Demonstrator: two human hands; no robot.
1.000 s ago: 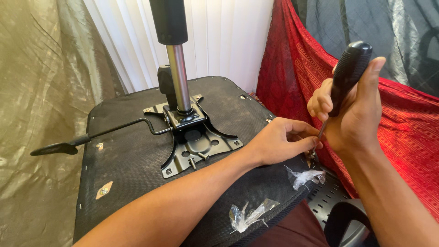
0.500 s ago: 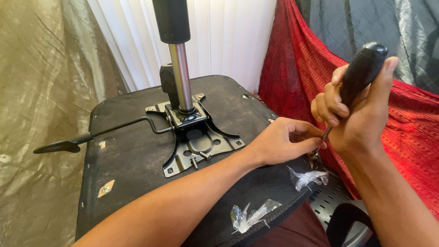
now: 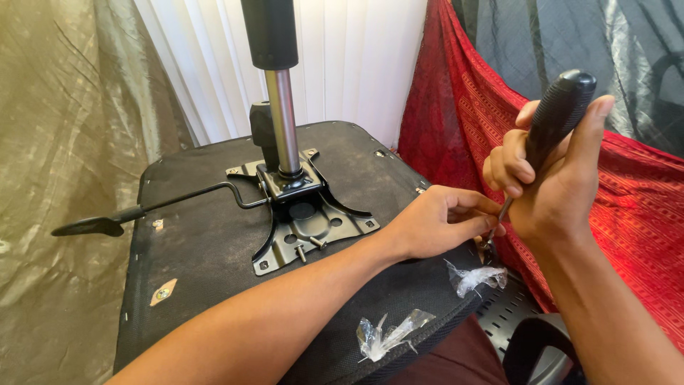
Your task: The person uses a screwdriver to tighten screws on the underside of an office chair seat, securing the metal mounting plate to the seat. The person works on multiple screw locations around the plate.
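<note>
Backdrop: white vertical blinds [image 3: 342,64] at centre, olive-gold cloth [image 3: 64,178] on the left, red patterned cloth [image 3: 641,207] on the right, grey sheer fabric [image 3: 627,64] above it.
Surface: one upturned chair seat [image 3: 206,235], black underside facing up, filling the middle of the view.
Mechanism: one black metal plate [image 3: 313,221] bolted at the seat's centre; one chrome gas-lift column [image 3: 283,121] standing upright from it, black sleeve on top.
Lever: one black rod with a paddle end [image 3: 89,227], reaching out from the plate past the seat's left edge.
Loose hardware: two small bolts [image 3: 310,246] lying on the plate's near part.
Plastic scraps: two crumpled clear pieces, one [image 3: 388,335] at the seat's front edge, one [image 3: 476,276] just beside the right corner.
Label: one small pale tag [image 3: 162,292] on the seat's left front.
Right hand [image 3: 552,192]: fingers wrapped tight around one black-handled screwdriver [image 3: 559,114], handle up, thin shaft angled down to the seat's right edge.
Left hand [image 3: 442,224]: forearm laid across the seat, fingertips pinched together at the screwdriver tip; whatever sits between them too small to tell.
Below right: one black slotted plastic part [image 3: 513,314] and a curved armrest-like piece [image 3: 541,349], partly cut off.
</note>
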